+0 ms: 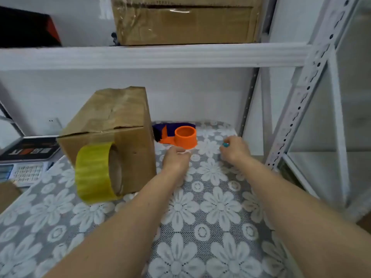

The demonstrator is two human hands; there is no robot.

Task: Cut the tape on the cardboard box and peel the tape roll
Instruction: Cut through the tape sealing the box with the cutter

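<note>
A brown cardboard box stands on the flowered tablecloth at the left, its top seam taped with clear tape. A roll of yellowish tape leans on edge against the box's front. My right hand is at the back right of the table and pinches a small teal object in its fingertips. My left hand hovers just in front of an orange tape dispenser, right of the box. Its fingers curl away from me, so what they hold is hidden.
A white shelf board crosses overhead with a second cardboard box on it. White perforated shelf uprights stand at the right. A calculator and a dark box lie to the left of the table.
</note>
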